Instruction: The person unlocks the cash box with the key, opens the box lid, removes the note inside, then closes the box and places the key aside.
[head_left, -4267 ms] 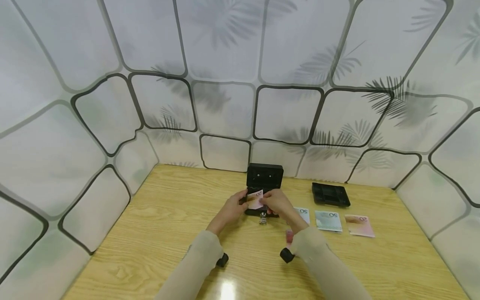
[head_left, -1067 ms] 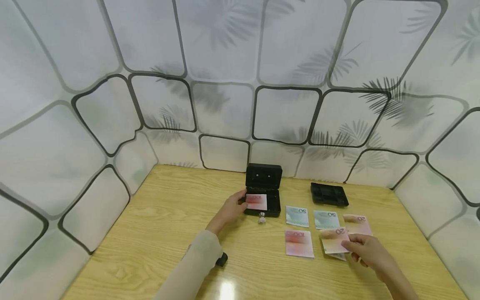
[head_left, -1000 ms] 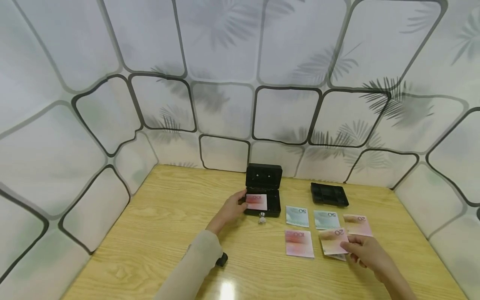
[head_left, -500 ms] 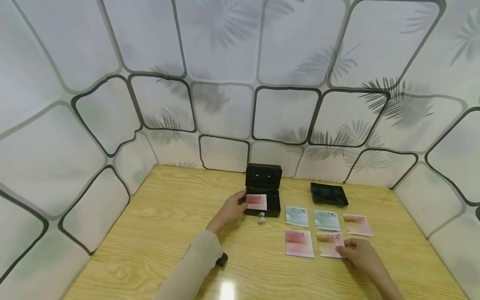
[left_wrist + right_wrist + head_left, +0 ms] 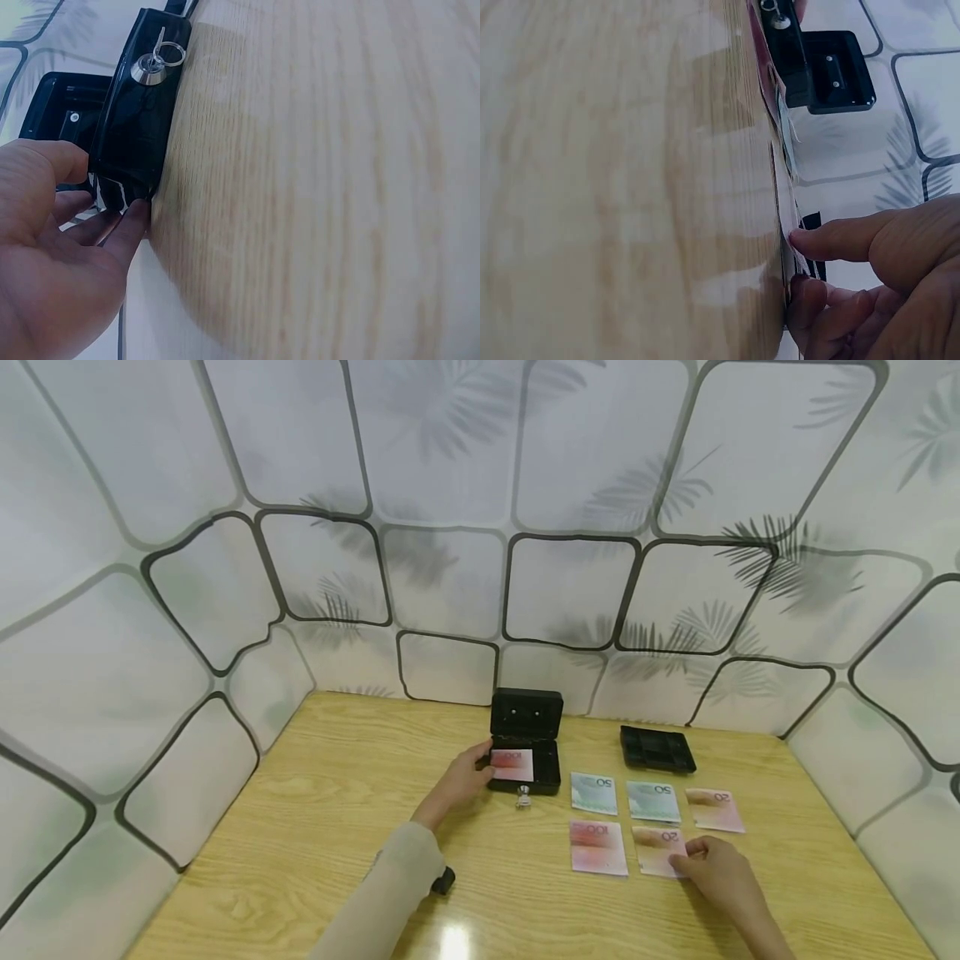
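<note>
My left hand [image 5: 457, 783] grips the left wall of a black cash box [image 5: 549, 768], thumb over the rim and fingers along the outside. The box's lid [image 5: 527, 714] stands raised at the back, and a pink 100 banknote [image 5: 512, 765] lies inside at the left. A key on a ring [image 5: 160, 56] sits in the front lock. My right hand [image 5: 720, 872] pinches the right edge of an orange-pink 20 banknote [image 5: 658, 852] between thumb and fingers, low at the tabletop. Left of that note lies another red-pink 100 banknote [image 5: 597, 847].
Behind, in a row, lie a green-blue 50 banknote [image 5: 593, 793], a second 50 banknote [image 5: 653, 802] and a 20 banknote [image 5: 715, 810]. A black compartment tray [image 5: 657, 749] sits farther back. Patterned cloth walls [image 5: 450, 577] enclose the wooden table [image 5: 300, 843].
My right hand has carried the 20 banknote from the box to the right front and lowered it beside the 100 banknote. My left hand has stayed on the box.
</note>
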`<control>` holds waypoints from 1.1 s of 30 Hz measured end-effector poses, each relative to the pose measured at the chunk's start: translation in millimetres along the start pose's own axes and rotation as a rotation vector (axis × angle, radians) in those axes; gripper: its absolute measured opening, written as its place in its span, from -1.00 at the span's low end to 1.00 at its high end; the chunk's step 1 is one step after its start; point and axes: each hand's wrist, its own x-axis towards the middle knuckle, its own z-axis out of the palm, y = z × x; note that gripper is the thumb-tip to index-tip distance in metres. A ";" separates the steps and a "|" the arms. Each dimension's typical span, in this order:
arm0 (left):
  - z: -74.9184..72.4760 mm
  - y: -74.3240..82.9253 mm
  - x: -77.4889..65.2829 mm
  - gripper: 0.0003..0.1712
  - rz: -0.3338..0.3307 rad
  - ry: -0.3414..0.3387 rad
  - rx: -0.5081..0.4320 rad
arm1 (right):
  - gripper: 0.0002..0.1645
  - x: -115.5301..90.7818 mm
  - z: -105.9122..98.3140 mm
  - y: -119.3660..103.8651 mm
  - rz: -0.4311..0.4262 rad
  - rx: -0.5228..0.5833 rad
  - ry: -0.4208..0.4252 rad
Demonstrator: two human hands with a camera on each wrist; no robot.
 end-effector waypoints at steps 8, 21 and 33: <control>-0.4 2.0 0.0 -0.34 -0.007 -0.004 -0.004 | -0.35 -5.5 -12.9 -12.0 0.007 -0.011 0.032; -0.6 1.3 -0.1 -0.34 -0.020 -0.005 -0.007 | -0.53 9.3 -9.4 -82.1 -0.181 0.240 0.097; -0.8 -0.6 -0.6 -0.34 -0.025 -0.012 -0.024 | -0.55 57.3 26.9 -139.2 -0.201 0.456 -0.096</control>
